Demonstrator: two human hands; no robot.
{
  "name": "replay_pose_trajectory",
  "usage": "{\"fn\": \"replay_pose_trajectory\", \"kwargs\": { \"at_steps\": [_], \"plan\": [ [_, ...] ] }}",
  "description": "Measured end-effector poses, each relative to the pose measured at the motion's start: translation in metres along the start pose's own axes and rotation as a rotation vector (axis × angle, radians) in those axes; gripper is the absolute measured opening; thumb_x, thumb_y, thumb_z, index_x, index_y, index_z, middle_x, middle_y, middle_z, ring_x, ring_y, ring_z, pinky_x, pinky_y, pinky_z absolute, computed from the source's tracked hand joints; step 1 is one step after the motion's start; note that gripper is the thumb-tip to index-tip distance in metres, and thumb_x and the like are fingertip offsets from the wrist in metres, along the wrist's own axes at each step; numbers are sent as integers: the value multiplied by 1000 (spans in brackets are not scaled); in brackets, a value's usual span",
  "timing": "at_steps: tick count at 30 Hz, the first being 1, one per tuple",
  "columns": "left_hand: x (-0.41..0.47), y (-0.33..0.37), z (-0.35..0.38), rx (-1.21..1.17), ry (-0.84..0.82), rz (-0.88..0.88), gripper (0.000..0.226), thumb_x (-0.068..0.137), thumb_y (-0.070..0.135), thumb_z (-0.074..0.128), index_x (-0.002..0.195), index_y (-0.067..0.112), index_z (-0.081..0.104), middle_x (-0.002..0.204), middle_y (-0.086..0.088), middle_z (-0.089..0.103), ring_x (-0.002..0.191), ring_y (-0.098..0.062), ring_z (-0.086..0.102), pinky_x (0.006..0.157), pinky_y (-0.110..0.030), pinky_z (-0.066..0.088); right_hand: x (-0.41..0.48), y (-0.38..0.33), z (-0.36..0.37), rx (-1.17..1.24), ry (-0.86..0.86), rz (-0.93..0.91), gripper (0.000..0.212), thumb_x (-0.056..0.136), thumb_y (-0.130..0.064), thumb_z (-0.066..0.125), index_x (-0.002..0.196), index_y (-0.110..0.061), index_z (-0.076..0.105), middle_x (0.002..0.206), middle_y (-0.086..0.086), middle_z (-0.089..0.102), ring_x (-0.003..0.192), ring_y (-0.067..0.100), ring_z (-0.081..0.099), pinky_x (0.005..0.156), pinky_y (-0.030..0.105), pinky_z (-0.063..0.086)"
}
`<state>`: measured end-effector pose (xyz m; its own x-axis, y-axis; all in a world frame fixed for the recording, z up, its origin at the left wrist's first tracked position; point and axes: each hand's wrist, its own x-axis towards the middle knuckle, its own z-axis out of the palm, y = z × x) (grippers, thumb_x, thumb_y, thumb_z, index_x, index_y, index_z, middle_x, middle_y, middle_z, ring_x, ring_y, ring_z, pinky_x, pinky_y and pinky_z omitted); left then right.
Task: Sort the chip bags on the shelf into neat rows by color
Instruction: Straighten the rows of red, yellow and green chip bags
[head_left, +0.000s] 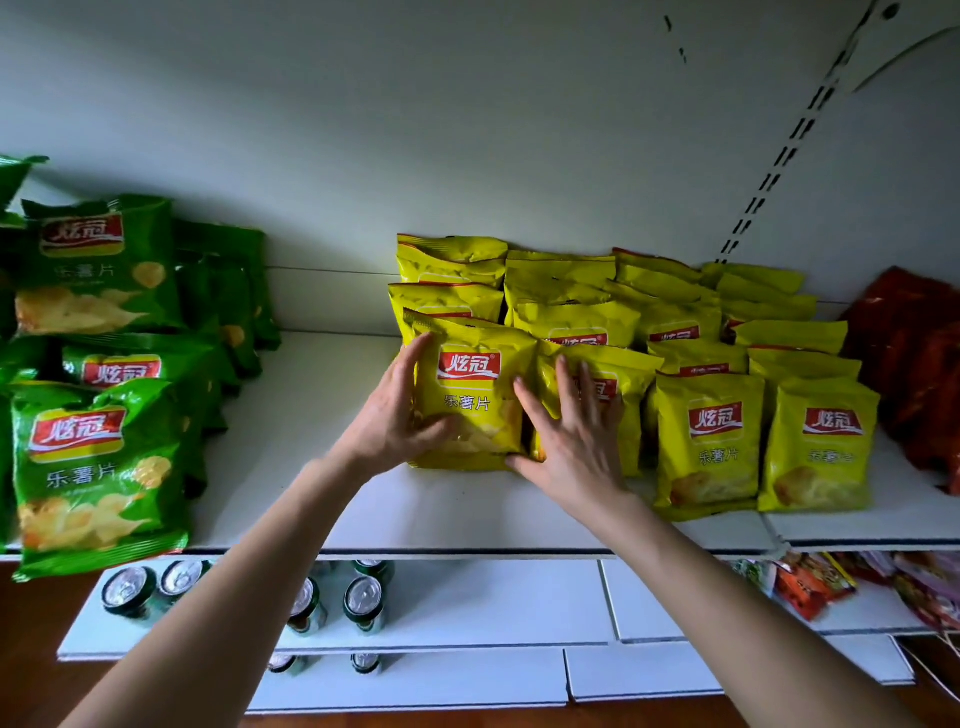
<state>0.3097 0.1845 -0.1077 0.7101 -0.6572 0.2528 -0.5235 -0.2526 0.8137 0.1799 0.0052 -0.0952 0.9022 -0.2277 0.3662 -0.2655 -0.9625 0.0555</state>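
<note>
I stood behind the person as both bare arms reached up to a white shelf (322, 415). The left hand (395, 415) gripped the front yellow bag (475, 400) by its left edge, with the fingers curled up along the side and the thumb laid across the lower front. That bag stood upright on the shelf at the front left corner of the block of yellow chip bags (711, 441).

The right hand (571, 441) was released, its fingers straight and spread. It lay flat against the second yellow bag (618, 369) just to the right, and its thumb reached toward the bottom right corner of the front yellow bag. The hand covered the place where the two bags met, so I could not tell whether they touched.

The yellow block ran in about four rows back to the pale back panel (467, 130). The front bags faced outward and those behind overlapped one another. Green chip bags (98, 467) were heaped at the left end, well apart from the yellow ones, with bare shelf between. The nearest green bag hung over the front edge. Red bags (909, 364) lay at the right end, just beside the yellow block, too blurred to read.

Below, a lower shelf (493, 608) carried green cans (363, 603) seen from above, their silver tops showing. To the right were bright snack packets (810, 582). A slotted rail (779, 171) climbed the wall at the upper right.
</note>
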Motion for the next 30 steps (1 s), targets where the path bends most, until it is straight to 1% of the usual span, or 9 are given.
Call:
{"fn": "replay_pose_trajectory", "kwargs": {
  "at_steps": [3, 6, 8, 10, 13, 20, 24, 27, 30],
  "plan": [
    [-2, 0, 3, 19, 43, 34, 101, 66, 55, 64, 146, 13, 17, 144, -19, 35, 130, -34, 41, 101, -53, 41, -2, 0, 2, -15, 23, -10, 114, 30, -54, 88, 130, -25, 40, 135, 26, 46, 118, 51, 46, 78, 72, 36],
    [-3, 12, 2, -39, 133, 35, 102, 62, 76, 60, 142, 37, 9, 154, -13, 23, 143, -27, 22, 113, -43, 28, -1, -1, 2, -20, 44, -6, 114, 32, -51, 89, 130, -24, 39, 135, 27, 46, 118, 51, 45, 77, 73, 36],
    [4, 19, 2, -71, 184, 16, 101, 59, 85, 54, 138, 46, 4, 157, -7, 16, 146, -24, 14, 114, -38, 22, -2, -3, 2, -12, 59, -3, 113, 33, -50, 89, 130, -23, 39, 135, 27, 45, 118, 52, 45, 77, 74, 35],
    [15, 19, 5, -85, 193, 22, 102, 58, 85, 56, 137, 51, 0, 156, -8, 18, 145, -25, 17, 115, -43, 23, -2, -6, 3, -3, 71, -1, 113, 32, -48, 90, 130, -22, 39, 134, 28, 46, 117, 51, 47, 77, 73, 36],
    [28, 14, 11, -177, 194, 9, 105, 60, 75, 69, 138, 60, 1, 153, -6, 27, 138, -25, 33, 108, -52, 35, -1, -5, 6, 13, 84, -4, 115, 31, -46, 91, 131, -21, 39, 133, 28, 47, 114, 51, 50, 76, 72, 38],
    [24, 9, 13, -271, 191, -3, 108, 60, 63, 78, 143, 53, 9, 149, -3, 35, 132, -20, 44, 103, -50, 42, 0, 1, 12, 47, 128, -45, 115, 33, -45, 91, 132, -21, 39, 134, 25, 47, 117, 48, 48, 81, 70, 38],
    [25, 7, 14, -340, 194, -10, 111, 59, 61, 81, 144, 49, 12, 150, -2, 34, 133, -23, 42, 104, -53, 40, -1, 1, 14, 103, 154, -39, 104, 48, -55, 82, 135, -23, 36, 142, 18, 30, 129, 42, 29, 89, 71, 31],
    [28, 17, 9, -430, 281, -26, 106, 59, 61, 79, 140, 44, 12, 143, 18, 38, 131, -12, 44, 106, -43, 41, -3, -1, 15, 144, 162, -30, 95, 55, -65, 69, 134, -24, 35, 144, 15, 23, 130, 39, 20, 91, 72, 26],
    [40, 24, 3, -448, 287, -34, 106, 70, 34, 76, 147, 28, 3, 136, 22, 37, 124, 3, 46, 105, -38, 42, -2, -2, 17, 122, 155, -35, 104, 49, -64, 78, 135, -24, 35, 144, 16, 24, 129, 40, 21, 89, 72, 27]
  ]
}}
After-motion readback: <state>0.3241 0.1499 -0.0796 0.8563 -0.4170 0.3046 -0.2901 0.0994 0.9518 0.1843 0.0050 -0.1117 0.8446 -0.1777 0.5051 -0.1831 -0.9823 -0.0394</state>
